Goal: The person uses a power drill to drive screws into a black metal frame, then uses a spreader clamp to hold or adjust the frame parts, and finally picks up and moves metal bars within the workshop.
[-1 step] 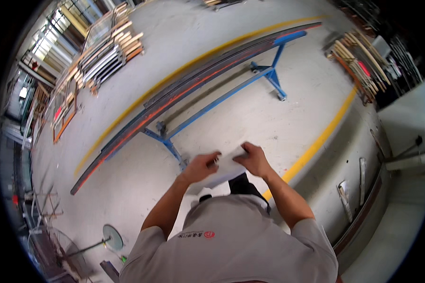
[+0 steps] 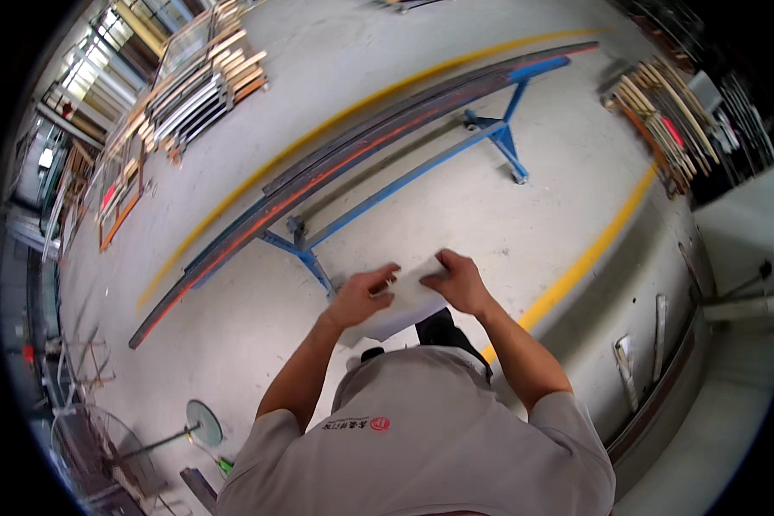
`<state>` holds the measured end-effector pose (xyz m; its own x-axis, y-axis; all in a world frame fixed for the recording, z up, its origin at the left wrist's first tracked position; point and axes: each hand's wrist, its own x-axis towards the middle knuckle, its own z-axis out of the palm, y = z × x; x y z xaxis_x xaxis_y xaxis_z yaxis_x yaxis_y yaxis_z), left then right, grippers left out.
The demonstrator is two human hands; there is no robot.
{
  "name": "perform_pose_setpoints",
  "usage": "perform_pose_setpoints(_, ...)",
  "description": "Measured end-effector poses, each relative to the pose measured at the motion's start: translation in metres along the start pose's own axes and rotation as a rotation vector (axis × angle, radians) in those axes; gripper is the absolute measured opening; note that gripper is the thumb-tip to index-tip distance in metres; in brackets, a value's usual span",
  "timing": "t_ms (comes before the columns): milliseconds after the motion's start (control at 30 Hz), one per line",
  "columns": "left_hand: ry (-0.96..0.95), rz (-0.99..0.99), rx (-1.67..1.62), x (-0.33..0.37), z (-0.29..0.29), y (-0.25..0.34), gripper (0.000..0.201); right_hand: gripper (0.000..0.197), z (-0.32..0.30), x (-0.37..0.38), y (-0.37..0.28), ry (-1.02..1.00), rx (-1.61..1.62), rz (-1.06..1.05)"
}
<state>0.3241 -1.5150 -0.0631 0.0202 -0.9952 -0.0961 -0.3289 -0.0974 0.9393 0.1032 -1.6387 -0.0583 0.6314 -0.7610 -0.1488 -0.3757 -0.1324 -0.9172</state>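
A white sheet, apparently paper (image 2: 411, 301), spans the space between my two hands in front of my waist. My left hand (image 2: 361, 295) is curled at the sheet's left side, its thumb and fingertips close together and slightly blurred. My right hand (image 2: 458, 282) pinches the sheet's upper right edge between thumb and bent fingers. The sheet blends with the pale floor, so its far edge is hard to make out. Under it, part of a dark trouser leg (image 2: 443, 331) shows.
Beyond my hands, a blue wheeled stand (image 2: 404, 185) carries long dark profiles (image 2: 318, 176) with an orange-red stripe. Stacked frame pieces lie at upper left (image 2: 202, 99) and right (image 2: 666, 120). A round-based stand (image 2: 204, 421) sits lower left. Yellow lines (image 2: 589, 258) mark the floor.
Both hands and the sheet sit slightly farther from my body than before. The sheet's near edge shows more clearly, and the surroundings have shifted a little in view.
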Motion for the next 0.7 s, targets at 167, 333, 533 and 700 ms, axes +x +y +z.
perform_pose_setpoints(167,0.143,0.186,0.14,0.097,-0.057,0.019,0.045,0.018,-0.028,0.16,-0.023,-0.184,0.208,-0.029)
perform_pose_setpoints(333,0.007,-0.048,0.24,0.178,-0.117,-0.012,0.034,0.014,-0.04,0.288,-0.017,-0.362,0.151,-0.155)
perform_pose_setpoints(533,1.171,-0.023,-0.648,0.269,-0.215,-0.062,0.03,0.02,-0.088,0.443,0.039,0.195,-0.244,-0.399)
perform_pose_setpoints(700,1.109,-0.286,0.003,0.384,-0.229,-0.123,0.049,0.045,-0.123,0.492,0.066,-0.255,-0.913,-0.599)
